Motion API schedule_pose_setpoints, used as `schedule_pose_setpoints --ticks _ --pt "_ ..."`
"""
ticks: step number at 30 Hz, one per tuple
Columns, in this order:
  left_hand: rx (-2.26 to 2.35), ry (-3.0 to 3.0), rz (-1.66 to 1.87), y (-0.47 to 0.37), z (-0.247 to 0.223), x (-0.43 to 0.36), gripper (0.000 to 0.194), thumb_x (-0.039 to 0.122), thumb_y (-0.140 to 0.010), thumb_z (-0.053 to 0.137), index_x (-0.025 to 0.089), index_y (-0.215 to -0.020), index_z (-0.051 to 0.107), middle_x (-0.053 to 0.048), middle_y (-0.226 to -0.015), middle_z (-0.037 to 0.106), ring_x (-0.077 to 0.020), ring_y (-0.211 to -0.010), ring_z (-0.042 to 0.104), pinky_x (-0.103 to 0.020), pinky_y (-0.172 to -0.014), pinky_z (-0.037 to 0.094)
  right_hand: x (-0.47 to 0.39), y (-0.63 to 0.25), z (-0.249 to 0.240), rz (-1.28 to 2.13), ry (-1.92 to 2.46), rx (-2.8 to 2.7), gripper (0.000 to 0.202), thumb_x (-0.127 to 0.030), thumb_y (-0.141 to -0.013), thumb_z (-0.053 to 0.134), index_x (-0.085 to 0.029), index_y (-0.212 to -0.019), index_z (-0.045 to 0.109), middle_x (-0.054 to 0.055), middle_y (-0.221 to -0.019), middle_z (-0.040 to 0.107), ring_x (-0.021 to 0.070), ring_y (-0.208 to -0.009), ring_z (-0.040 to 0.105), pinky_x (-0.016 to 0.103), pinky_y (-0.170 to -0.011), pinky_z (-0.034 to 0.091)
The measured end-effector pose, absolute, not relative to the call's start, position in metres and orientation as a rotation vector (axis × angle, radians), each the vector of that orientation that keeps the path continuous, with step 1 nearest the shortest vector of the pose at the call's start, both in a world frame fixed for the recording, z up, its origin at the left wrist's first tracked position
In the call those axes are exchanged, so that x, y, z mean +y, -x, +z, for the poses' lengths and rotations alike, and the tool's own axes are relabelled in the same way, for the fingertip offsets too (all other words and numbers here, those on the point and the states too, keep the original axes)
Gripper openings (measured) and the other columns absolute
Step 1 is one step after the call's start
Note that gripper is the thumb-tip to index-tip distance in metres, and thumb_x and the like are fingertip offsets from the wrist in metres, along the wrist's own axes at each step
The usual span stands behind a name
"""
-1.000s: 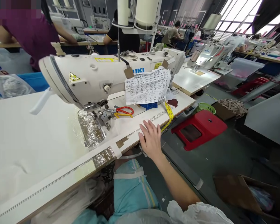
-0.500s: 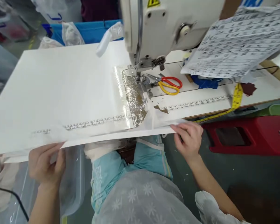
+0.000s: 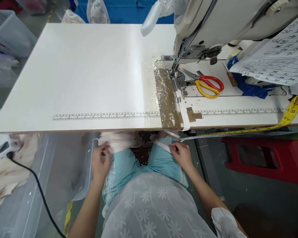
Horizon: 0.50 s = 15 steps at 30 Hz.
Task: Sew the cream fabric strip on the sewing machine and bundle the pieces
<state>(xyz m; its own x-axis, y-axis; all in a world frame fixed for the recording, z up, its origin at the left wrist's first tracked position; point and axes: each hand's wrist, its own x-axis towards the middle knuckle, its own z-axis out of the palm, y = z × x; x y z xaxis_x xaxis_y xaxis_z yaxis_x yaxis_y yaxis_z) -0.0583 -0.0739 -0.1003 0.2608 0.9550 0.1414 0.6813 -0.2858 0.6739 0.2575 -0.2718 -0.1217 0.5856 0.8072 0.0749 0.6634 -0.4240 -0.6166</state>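
Observation:
My left hand (image 3: 101,160) is over my lap beside pale fabric (image 3: 121,140), blurred, its fingers curled; whether it holds anything does not show. Over my right thigh, my right hand (image 3: 180,152) pinches the end of a narrow white strip (image 3: 163,145). Another white band (image 3: 183,114) runs from the sewing machine's needle area down over the table's front edge. Brown tape (image 3: 167,99) covers the table left of that band. Red and yellow scissors (image 3: 208,86) lie right of the needle.
The white table (image 3: 96,72) carries a printed ruler. A yellow tape measure (image 3: 289,112) hangs along the front edge at right, above a red stool (image 3: 288,162). Clear bins (image 3: 62,172) and a black cable (image 3: 41,190) are at lower left. Printed sheets (image 3: 275,59) hang at upper right.
The long white fabric my hands held along the front edge is gone from the table. Both hands have dropped to my lap, the left moving rightward. The view has shifted.

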Motion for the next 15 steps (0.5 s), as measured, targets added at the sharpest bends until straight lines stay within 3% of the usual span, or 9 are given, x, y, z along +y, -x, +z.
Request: schedule_pose_setpoints --ticks 5,9,12,15 --pt "0.612 -1.418 0.09 -0.039 -0.067 -0.141 0.043 0.062 -0.09 0.056 0.021 -0.086 0.069 -0.008 -0.092 0.072 -0.0229 -0.095 0.068 -0.036 -0.089 0.056 -0.267 -0.221 -0.075 0.333 2.012 -1.21 0.032 -0.045 -0.103 0.049 -0.022 -0.081 0.058 -0.002 -0.066 0.06 0.0156 -0.057 0.056 0.028 -0.057 0.043" --pt "0.635 -1.022 0.193 -0.082 -0.055 -0.158 0.056 0.073 -0.086 0.055 0.018 -0.076 0.057 -0.003 -0.07 0.063 -0.0173 -0.071 0.063 -0.03 -0.075 0.054 -0.267 -0.204 -0.028 0.108 1.773 -1.488 0.017 -0.026 -0.1 0.058 -0.022 -0.083 0.063 0.0 -0.079 0.065 0.0169 -0.074 0.06 0.033 -0.073 0.043" --pt "0.391 -1.125 -0.112 -0.082 -0.034 -0.148 0.054 0.071 -0.088 0.055 0.019 -0.077 0.053 0.003 -0.054 0.054 -0.0137 -0.052 0.054 -0.025 -0.058 0.047 -0.261 -0.21 -0.008 0.071 1.673 -1.558 0.013 -0.02 -0.099 0.055 -0.023 -0.101 0.068 0.005 -0.098 0.07 0.0221 -0.093 0.064 0.039 -0.086 0.047" --pt "0.182 -1.352 -0.288 -0.064 0.003 -0.124 0.042 0.058 -0.093 0.058 0.018 -0.08 0.056 0.005 -0.052 0.051 -0.0109 -0.046 0.048 -0.022 -0.05 0.038 -0.252 -0.223 0.007 0.501 1.441 -1.73 0.021 -0.022 -0.103 0.048 -0.024 -0.093 0.066 0.001 -0.086 0.07 0.0188 -0.08 0.068 0.04 -0.092 0.053"
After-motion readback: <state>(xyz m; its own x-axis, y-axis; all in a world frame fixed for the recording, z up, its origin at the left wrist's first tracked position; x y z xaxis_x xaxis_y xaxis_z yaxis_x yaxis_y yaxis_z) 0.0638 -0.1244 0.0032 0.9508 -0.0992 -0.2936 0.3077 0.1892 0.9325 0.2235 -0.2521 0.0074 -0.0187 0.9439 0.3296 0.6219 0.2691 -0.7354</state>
